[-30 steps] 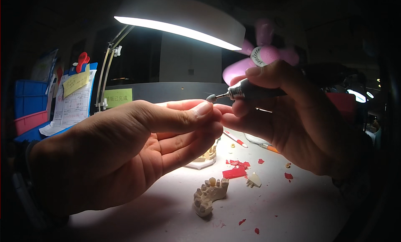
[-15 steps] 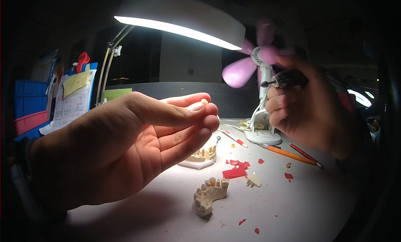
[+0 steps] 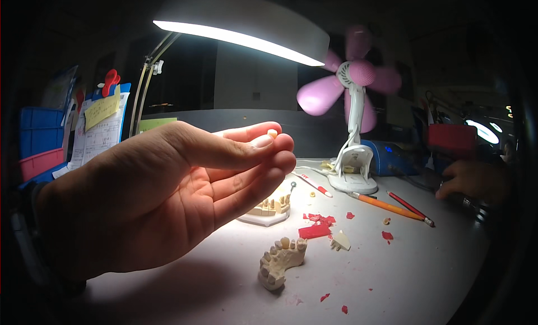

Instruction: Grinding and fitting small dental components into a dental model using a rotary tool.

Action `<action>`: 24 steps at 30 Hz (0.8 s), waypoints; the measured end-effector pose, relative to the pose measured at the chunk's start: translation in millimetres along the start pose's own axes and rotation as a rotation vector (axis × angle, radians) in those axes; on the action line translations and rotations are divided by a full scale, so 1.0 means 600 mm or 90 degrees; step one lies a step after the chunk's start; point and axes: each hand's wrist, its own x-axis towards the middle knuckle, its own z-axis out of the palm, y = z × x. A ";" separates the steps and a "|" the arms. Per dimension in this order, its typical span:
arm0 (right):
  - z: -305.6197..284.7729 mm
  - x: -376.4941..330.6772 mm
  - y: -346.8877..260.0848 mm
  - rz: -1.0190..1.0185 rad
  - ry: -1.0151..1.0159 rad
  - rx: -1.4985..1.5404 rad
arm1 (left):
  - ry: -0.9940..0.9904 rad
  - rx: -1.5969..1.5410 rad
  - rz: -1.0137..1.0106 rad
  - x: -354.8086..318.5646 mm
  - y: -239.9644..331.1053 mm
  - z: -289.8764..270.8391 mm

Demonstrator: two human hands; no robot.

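My left hand point(image 3: 207, 179) is raised under the lamp, with a small cream dental crown point(image 3: 272, 133) pinched between thumb and fingertips. At the far right, low over the table's edge, is my right hand point(image 3: 476, 182), in shadow and blurred. A dark, shiny object point(image 3: 476, 206) lies just below its fingers; whether the hand holds anything is unclear. A plaster dental model point(image 3: 283, 263) with one yellowish tooth stands on the table in front. Partly hidden behind my left hand is a second dental model point(image 3: 269, 210) on a white base.
Red wax pieces point(image 3: 315, 231) and a cream fragment point(image 3: 341, 241) lie mid-table, near an orange-handled knife point(image 3: 386, 206) and a red pencil point(image 3: 411, 209). Behind are a pink fan point(image 3: 358, 73), a blue box point(image 3: 386, 157) and a lamp point(image 3: 241, 28). Clipped papers point(image 3: 98, 129) hang at left.
My right hand has dropped from beside the fan to the far right edge, and the black rotary handpiece it held no longer shows clearly. My left hand has barely moved.
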 end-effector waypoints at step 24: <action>-0.014 0.007 -0.308 -0.516 -0.280 0.803 | 0.014 0.041 -0.017 -0.006 0.000 -0.008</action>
